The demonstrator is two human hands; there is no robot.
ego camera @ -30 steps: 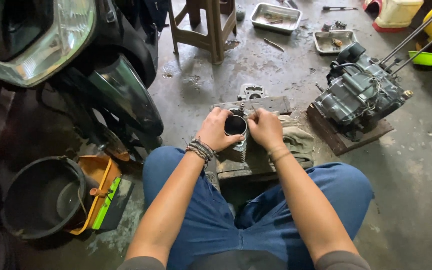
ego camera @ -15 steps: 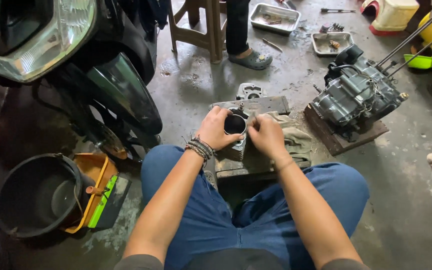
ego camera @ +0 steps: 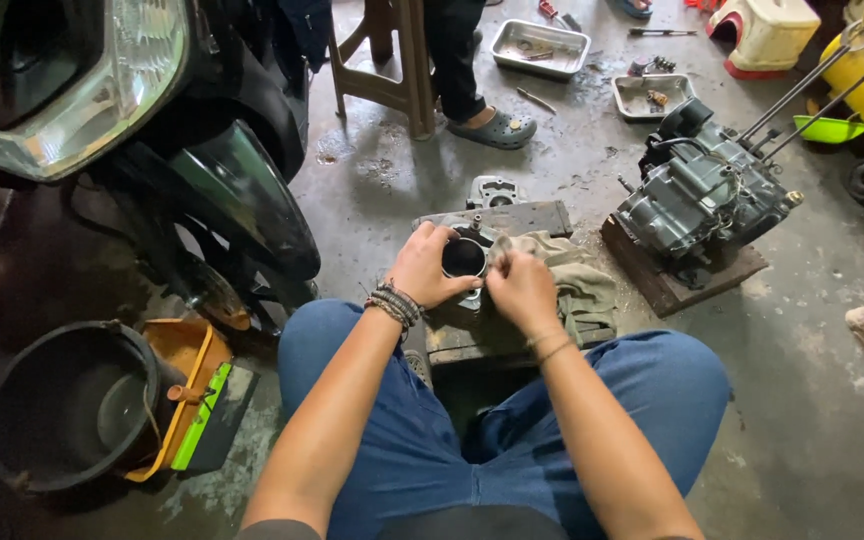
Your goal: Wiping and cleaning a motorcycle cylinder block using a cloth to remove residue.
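I sit on the floor with a metal engine cylinder [ego camera: 465, 258] in front of my knees, its round dark bore facing up. My left hand [ego camera: 419, 268] grips its left side, a beaded bracelet on that wrist. My right hand [ego camera: 520, 288] presses on its right rim, fingers closed against the metal; whether it pinches something small is hidden. The cylinder rests on a wooden block [ego camera: 472, 340] beside a crumpled olive rag [ego camera: 577, 285].
A motorcycle front [ego camera: 142, 140] stands at left above a black bucket [ego camera: 62, 410] and an orange tray [ego camera: 187, 385]. An engine [ego camera: 702, 195] sits on a board at right. Behind stand a wooden stool [ego camera: 392, 70], another person's sandalled foot [ego camera: 492, 125] and two metal trays [ego camera: 540, 45].
Another person's leg and foot have stepped into view by the stool. My hands stay on the cylinder, the right one shifting slightly on its rim.
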